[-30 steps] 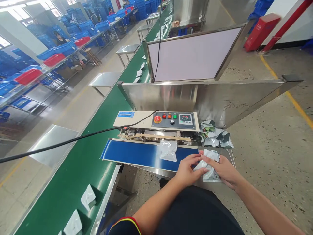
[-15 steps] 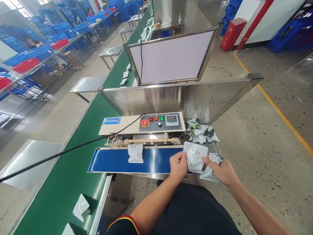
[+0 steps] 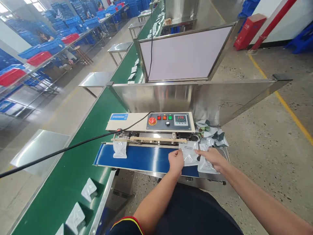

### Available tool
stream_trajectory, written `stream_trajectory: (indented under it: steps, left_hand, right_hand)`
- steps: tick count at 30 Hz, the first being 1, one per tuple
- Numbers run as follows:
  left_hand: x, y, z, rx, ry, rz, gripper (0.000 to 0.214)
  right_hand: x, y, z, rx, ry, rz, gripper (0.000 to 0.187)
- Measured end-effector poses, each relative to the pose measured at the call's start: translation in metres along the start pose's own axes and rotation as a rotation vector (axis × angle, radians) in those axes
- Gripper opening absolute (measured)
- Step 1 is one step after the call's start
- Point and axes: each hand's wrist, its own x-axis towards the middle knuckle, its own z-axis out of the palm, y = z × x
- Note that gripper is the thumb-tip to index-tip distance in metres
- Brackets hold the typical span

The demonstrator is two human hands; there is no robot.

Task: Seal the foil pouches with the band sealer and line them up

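A white pouch (image 3: 189,156) is stretched between both hands, its top edge at the right end of the band sealer (image 3: 129,121). My left hand (image 3: 176,161) is closed on the pouch's left edge, over the sealer's blue belt (image 3: 144,159). Pinching its right side, my right hand (image 3: 213,158) also has a second white pouch (image 3: 206,165) under its fingers. Farther left on the blue belt, another pouch (image 3: 120,150) hangs with its top in the sealing slot. Loose pouches (image 3: 210,133) lie heaped at the sealer's right end.
A long green conveyor (image 3: 61,176) runs along the left, carrying several white pouches (image 3: 89,190). A black cable (image 3: 73,145) crosses above it to the sealer. Behind the sealer stand a steel partition (image 3: 156,98) and a framed white board (image 3: 183,55).
Both hands have brought the held pouch up to the sealer's right end. The pouch on the blue belt has travelled left. Pouches on the green conveyor have advanced away from me.
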Motion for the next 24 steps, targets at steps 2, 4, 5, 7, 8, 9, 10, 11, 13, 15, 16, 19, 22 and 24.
stream_trajectory:
  steps: [2,4,5,7,8,9,10,11,13,15,16,19,22,24]
  left_hand:
    - [-0.006,0.006,-0.022,0.076,0.067,0.112,0.058]
    - [-0.019,0.013,-0.042,0.18,0.183,0.314,0.049]
    - [-0.027,0.016,-0.049,0.224,0.217,0.409,0.051]
    - [-0.044,0.019,-0.053,0.265,0.109,0.51,0.061]
    - [-0.052,0.019,-0.049,0.261,-0.039,0.509,0.062]
    - [-0.057,0.018,-0.043,0.245,-0.202,0.489,0.059]
    - [-0.06,0.017,-0.034,0.219,-0.331,0.456,0.055]
    - [-0.062,0.015,-0.025,0.181,-0.397,0.419,0.051]
    - [-0.059,0.01,-0.006,0.079,-0.362,0.339,0.051]
    - [-0.053,0.006,0.007,-0.032,-0.275,0.255,0.057]
    - [-0.05,0.005,0.012,-0.074,-0.262,0.221,0.06]
    - [-0.043,0.001,0.018,-0.109,-0.267,0.17,0.064]
    - [-0.042,-0.001,0.023,-0.05,-0.264,0.152,0.063]
    - [-0.039,-0.004,0.028,0.007,-0.218,0.158,0.058]
  right_hand:
    - [-0.002,-0.001,0.005,-0.015,-0.051,0.075,0.054]
    - [-0.011,0.002,0.007,-0.013,-0.064,0.112,0.056]
    - [-0.018,0.003,0.008,-0.001,-0.069,0.104,0.06]
    - [-0.035,0.006,0.011,0.045,-0.097,0.024,0.069]
    - [-0.043,0.006,0.013,0.076,-0.122,-0.038,0.074]
    - [-0.05,0.007,0.016,0.109,-0.145,-0.1,0.077]
    - [-0.056,0.007,0.019,0.149,-0.158,-0.154,0.08]
    - [-0.061,0.007,0.021,0.198,-0.156,-0.202,0.082]
    - [-0.066,0.01,0.024,0.308,-0.096,-0.276,0.087]
    - [-0.067,0.019,0.022,0.348,0.017,-0.299,0.089]
    - [-0.067,0.024,0.02,0.328,0.078,-0.291,0.088]
    - [-0.066,0.042,0.012,0.175,0.23,-0.262,0.08]
    - [-0.065,0.055,0.001,0.021,0.316,-0.271,0.075]
    - [-0.061,0.059,-0.006,-0.076,0.365,-0.24,0.069]
